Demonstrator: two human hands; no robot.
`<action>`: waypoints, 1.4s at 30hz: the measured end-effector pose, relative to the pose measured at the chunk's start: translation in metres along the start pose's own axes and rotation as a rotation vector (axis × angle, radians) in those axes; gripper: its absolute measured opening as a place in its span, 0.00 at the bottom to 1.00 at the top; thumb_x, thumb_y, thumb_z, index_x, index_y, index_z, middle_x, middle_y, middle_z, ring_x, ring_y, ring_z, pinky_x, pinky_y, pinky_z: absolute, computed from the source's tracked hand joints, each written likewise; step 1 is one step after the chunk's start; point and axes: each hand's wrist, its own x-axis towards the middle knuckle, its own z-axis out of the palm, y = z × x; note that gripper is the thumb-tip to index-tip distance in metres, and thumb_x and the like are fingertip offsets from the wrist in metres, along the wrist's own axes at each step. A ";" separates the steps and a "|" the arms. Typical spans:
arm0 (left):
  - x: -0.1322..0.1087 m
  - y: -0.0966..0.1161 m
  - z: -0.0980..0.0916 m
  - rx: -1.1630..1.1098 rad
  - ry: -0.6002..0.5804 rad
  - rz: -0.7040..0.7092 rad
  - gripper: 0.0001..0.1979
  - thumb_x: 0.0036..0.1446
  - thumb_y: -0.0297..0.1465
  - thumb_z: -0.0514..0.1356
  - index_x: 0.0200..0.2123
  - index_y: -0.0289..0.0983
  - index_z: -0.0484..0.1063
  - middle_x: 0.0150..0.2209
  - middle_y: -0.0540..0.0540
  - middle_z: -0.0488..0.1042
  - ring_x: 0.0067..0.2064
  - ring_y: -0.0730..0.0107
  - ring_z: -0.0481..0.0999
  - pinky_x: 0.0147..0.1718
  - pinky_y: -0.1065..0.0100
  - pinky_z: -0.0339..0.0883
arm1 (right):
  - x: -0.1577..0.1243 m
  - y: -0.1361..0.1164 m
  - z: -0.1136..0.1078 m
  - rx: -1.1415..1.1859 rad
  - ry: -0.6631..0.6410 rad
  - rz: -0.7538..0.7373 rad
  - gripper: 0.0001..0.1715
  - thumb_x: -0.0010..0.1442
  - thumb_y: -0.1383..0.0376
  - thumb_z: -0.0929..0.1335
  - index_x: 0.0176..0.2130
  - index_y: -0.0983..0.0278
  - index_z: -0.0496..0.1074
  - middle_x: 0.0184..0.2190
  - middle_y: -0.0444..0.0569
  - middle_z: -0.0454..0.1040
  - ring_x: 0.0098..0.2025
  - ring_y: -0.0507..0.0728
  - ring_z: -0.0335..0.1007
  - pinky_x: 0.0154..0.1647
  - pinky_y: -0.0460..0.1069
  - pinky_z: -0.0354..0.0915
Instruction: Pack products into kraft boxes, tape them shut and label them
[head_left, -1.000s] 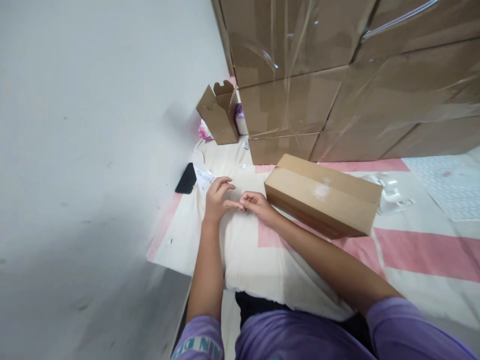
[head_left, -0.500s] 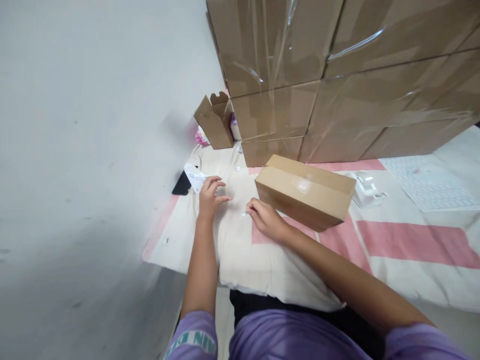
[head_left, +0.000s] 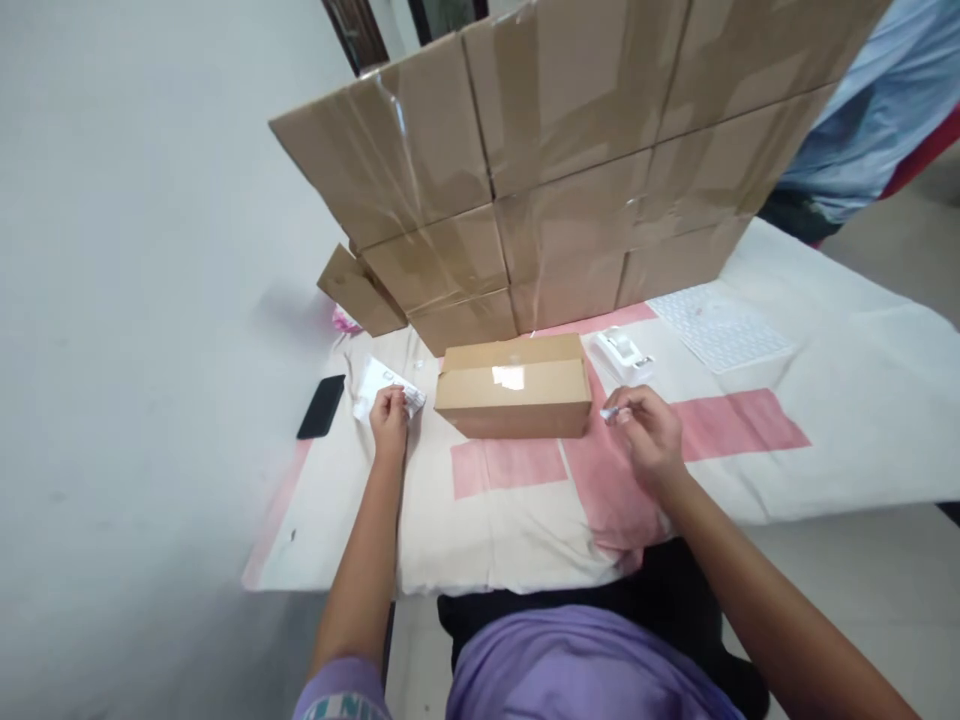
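Observation:
A long closed cardboard box (head_left: pixel 517 420) lies on the cloth-covered table in front of me, a shiny patch on its top. My left hand (head_left: pixel 390 422) is left of the box, fingers pinched together over a white printed sheet or packet (head_left: pixel 373 385). Whether those fingers grip the sheet or some small thing is hidden. To the right of the box, my right hand (head_left: pixel 651 435) pinches a small shiny, silvery-clear piece (head_left: pixel 610 412) between thumb and fingertips. Just beyond that hand stands a white plastic object (head_left: pixel 624 355), perhaps a tape dispenser.
Taped cardboard boxes (head_left: pixel 570 210) form a tall stack behind the work area. An upright carton (head_left: pixel 364 295) leans at its left end. Near the wall lies a black phone (head_left: pixel 321 407). A white patterned sheet (head_left: pixel 716 325) is at right; a person in light blue (head_left: pixel 885 120) is beyond.
My right hand has moved from left of the box to its right side, still pinching a small shiny piece. My left hand has gone from spread fingers to a pinch. The camera view has shifted.

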 end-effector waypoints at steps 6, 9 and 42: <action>-0.020 0.026 0.022 -0.119 -0.089 0.020 0.20 0.58 0.51 0.65 0.40 0.41 0.74 0.47 0.46 0.76 0.43 0.70 0.76 0.35 0.72 0.67 | 0.040 0.016 -0.017 0.088 -0.031 0.150 0.04 0.59 0.65 0.69 0.35 0.61 0.69 0.32 0.44 0.69 0.34 0.54 0.67 0.37 0.51 0.62; -0.031 0.039 0.040 -0.238 -0.236 -0.024 0.26 0.56 0.56 0.62 0.50 0.46 0.75 0.59 0.46 0.74 0.59 0.61 0.73 0.49 0.66 0.70 | 0.037 0.024 -0.016 0.126 -0.037 0.198 0.07 0.59 0.63 0.70 0.35 0.61 0.68 0.32 0.44 0.69 0.35 0.54 0.68 0.37 0.50 0.61; -0.005 0.050 0.099 -0.424 -0.462 -0.126 0.34 0.40 0.51 0.68 0.52 0.46 0.77 0.62 0.45 0.74 0.67 0.41 0.66 0.64 0.49 0.64 | 0.026 0.023 -0.004 0.022 -0.272 0.194 0.05 0.61 0.65 0.71 0.35 0.61 0.70 0.33 0.45 0.73 0.32 0.53 0.69 0.35 0.49 0.66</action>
